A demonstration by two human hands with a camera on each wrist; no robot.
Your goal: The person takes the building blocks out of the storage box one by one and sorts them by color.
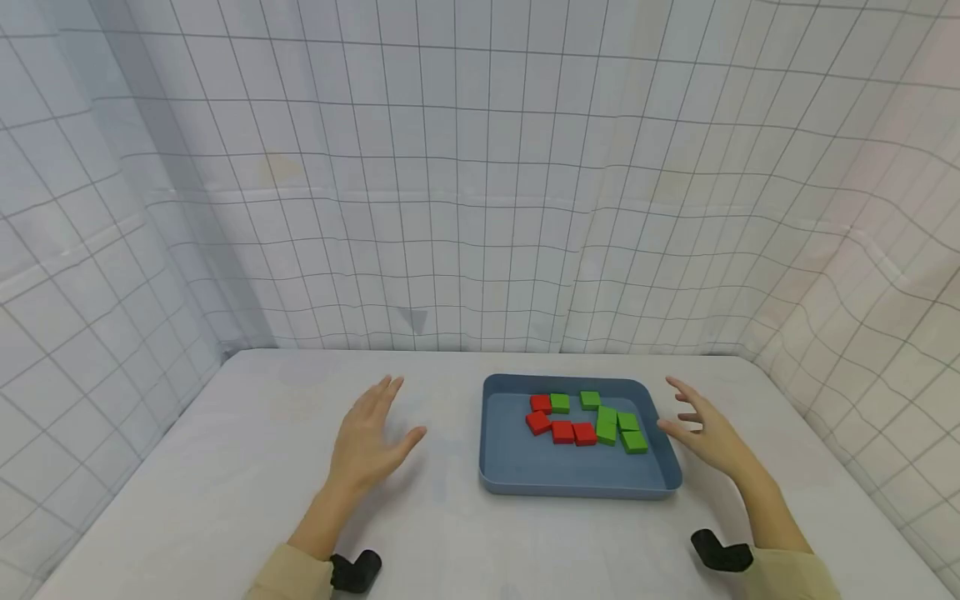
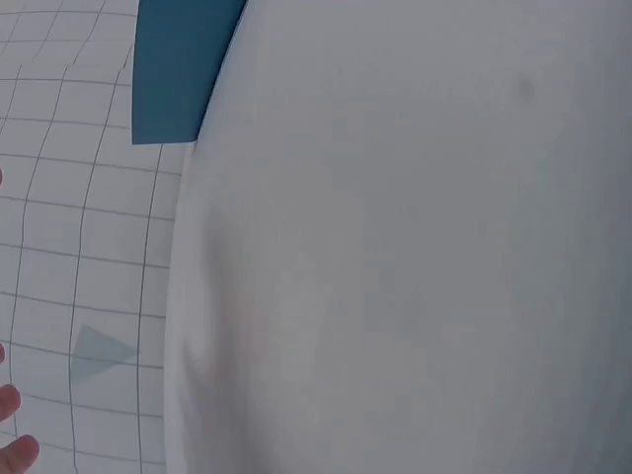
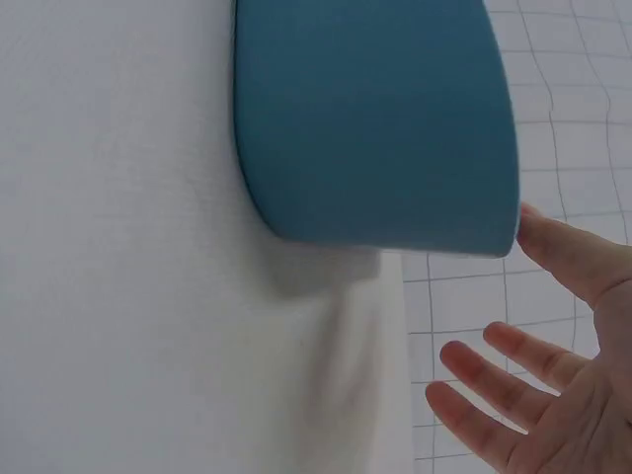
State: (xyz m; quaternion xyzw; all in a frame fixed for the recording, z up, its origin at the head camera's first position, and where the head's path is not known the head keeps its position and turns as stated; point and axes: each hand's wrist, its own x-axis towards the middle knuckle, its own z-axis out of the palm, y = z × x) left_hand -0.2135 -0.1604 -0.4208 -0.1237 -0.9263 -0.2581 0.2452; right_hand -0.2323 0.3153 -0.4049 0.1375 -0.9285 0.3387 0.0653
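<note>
A blue-grey tray [image 1: 555,479] with a raised rim lies on the white table, right of the middle. Several red blocks [image 1: 562,432] and several green blocks [image 1: 633,442] lie scattered inside it, mostly toward its back and right. My left hand [image 1: 366,442] hovers over the table well left of the tray, fingers extended, thumb spread, holding nothing. Just beyond the tray's right side is my right hand [image 1: 711,435], its fingers loosely spread and nothing in its grasp. In the right wrist view the thumb [image 3: 573,252] overlaps the tray's edge. Only a few left fingertips [image 2: 18,454] show in the left wrist view.
The white tabletop [image 1: 450,542] stretches around the tray. A white cloth with a dark grid [image 1: 450,208] hangs along the back and both sides. Each wrist carries a black strap-mounted piece, the left one [image 1: 356,572] and the right one [image 1: 722,552].
</note>
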